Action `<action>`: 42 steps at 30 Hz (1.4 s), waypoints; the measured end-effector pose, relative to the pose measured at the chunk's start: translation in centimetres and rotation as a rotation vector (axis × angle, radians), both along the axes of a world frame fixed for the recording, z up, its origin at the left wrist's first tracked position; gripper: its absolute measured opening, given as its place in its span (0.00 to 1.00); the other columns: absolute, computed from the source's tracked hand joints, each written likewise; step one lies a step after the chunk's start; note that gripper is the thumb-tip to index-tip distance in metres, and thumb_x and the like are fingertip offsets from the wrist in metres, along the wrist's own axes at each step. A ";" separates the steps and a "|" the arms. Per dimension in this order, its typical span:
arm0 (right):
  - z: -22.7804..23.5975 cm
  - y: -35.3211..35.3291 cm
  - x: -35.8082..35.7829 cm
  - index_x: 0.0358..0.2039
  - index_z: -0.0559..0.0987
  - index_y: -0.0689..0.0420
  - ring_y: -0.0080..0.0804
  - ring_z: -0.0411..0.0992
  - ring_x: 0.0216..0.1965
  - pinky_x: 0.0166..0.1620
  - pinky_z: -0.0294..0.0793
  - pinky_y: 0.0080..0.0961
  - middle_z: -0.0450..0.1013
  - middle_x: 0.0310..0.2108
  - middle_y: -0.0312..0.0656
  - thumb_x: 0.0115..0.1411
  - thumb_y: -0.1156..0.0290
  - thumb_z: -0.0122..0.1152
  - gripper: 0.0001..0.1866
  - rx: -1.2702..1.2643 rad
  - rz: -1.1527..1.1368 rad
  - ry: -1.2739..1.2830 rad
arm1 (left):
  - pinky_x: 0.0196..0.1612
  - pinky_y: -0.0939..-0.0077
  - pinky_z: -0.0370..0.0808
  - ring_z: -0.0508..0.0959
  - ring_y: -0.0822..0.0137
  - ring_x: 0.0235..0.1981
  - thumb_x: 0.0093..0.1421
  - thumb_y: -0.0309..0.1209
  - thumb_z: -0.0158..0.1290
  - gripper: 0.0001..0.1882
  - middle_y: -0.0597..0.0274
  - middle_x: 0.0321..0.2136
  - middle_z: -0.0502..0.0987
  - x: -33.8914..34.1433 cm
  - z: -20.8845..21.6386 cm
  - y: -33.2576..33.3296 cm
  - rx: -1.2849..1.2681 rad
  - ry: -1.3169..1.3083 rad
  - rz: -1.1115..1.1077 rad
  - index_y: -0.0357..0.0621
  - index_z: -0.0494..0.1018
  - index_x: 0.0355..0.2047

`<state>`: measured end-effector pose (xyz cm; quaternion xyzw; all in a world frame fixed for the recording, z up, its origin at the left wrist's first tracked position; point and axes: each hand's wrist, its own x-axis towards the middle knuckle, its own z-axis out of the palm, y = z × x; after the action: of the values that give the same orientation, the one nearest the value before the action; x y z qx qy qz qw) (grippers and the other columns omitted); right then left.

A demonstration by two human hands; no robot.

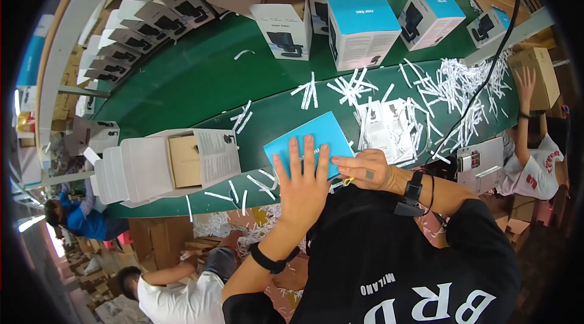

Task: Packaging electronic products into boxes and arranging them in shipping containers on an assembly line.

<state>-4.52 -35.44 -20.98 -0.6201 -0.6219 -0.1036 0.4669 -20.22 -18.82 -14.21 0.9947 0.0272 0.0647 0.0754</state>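
Observation:
A carton with a bright blue top (pixel 310 132) lies in front of me at the near edge of the green table. My left hand (pixel 302 181) rests flat on that blue face, fingers spread and holding nothing. At the carton's right corner my right hand (pixel 368 169) is closed, its fingertips touching the edge. What it pinches is hidden; a small yellow bit (pixel 348 182) shows just below the fingers. White paper strips (pixel 261 185) lie left of the carton. To its right, printed sheets (pixel 389 129) lie partly under more strips.
Nested open white boxes (pixel 140 169) lie at the left. Along the back stand an open box (pixel 283 35), blue-topped boxes (pixel 364 32) and a row of flattened cartons (pixel 140 35). A strip heap (pixel 468 87) and a black cable (pixel 480 90) are at right. Other people work nearby.

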 end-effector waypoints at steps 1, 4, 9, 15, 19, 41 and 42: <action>-0.2 -0.1 -0.1 0.42 0.82 0.56 0.25 0.74 0.20 0.22 0.69 0.20 0.80 0.51 0.42 0.51 0.75 0.74 0.16 0.008 0.006 -0.010 | 0.66 0.27 0.52 0.60 0.33 0.68 0.56 0.40 0.62 0.36 0.49 0.69 0.61 0.4 0.0 -0.6 0.066 0.026 0.018 0.48 0.67 0.65; -0.5 -0.7 -0.5 0.41 0.82 0.56 0.25 0.75 0.21 0.22 0.70 0.20 0.81 0.51 0.41 0.50 0.74 0.75 0.16 0.018 0.016 -0.027 | 0.67 0.28 0.52 0.57 0.33 0.69 0.55 0.41 0.62 0.39 0.47 0.70 0.58 0.7 -0.3 -1.1 0.141 0.080 0.022 0.49 0.65 0.66; -0.3 -0.3 -0.6 0.38 0.82 0.57 0.27 0.78 0.23 0.24 0.74 0.21 0.81 0.48 0.39 0.49 0.72 0.76 0.15 0.033 0.014 0.063 | 0.67 0.28 0.51 0.53 0.32 0.71 0.54 0.44 0.63 0.41 0.44 0.71 0.54 1.1 0.1 0.2 0.097 0.118 -0.071 0.53 0.64 0.68; -0.2 0.6 -1.0 0.34 0.83 0.57 0.30 0.80 0.26 0.26 0.78 0.23 0.82 0.46 0.38 0.48 0.71 0.77 0.14 0.036 -0.041 0.132 | 0.66 0.26 0.51 0.51 0.26 0.69 0.52 0.48 0.65 0.42 0.35 0.70 0.51 3.2 2.1 2.6 -0.056 0.048 -0.097 0.61 0.65 0.67; 0.4 1.0 -1.5 0.34 0.83 0.56 0.29 0.79 0.26 0.27 0.78 0.24 0.82 0.46 0.37 0.48 0.69 0.76 0.13 0.004 -0.074 0.065 | 0.63 0.30 0.56 0.57 0.27 0.64 0.49 0.49 0.67 0.41 0.30 0.68 0.53 3.2 1.3 3.2 -0.055 -0.030 -0.089 0.69 0.68 0.65; 3.8 -0.2 3.8 0.30 0.80 0.57 0.42 0.83 0.30 0.34 0.83 0.32 0.83 0.39 0.49 0.44 0.77 0.77 0.14 -0.350 0.339 0.078 | 0.59 0.45 0.60 0.59 0.33 0.64 0.29 0.50 0.73 0.67 0.28 0.69 0.50 1.9 2.1 6.2 0.018 0.257 -0.300 0.79 0.51 0.73; 3.9 -0.3 4.0 0.29 0.79 0.57 0.42 0.83 0.30 0.34 0.83 0.32 0.83 0.40 0.49 0.44 0.77 0.77 0.14 -0.397 0.356 0.081 | 0.58 0.45 0.60 0.59 0.33 0.64 0.30 0.49 0.73 0.66 0.27 0.68 0.51 1.7 2.5 6.3 0.037 0.264 -0.326 0.79 0.52 0.72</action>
<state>-0.49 -35.69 -17.05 -0.5842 -0.7101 0.1291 0.3713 -18.55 -12.49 -11.74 0.9870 -0.1257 -0.0786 0.0625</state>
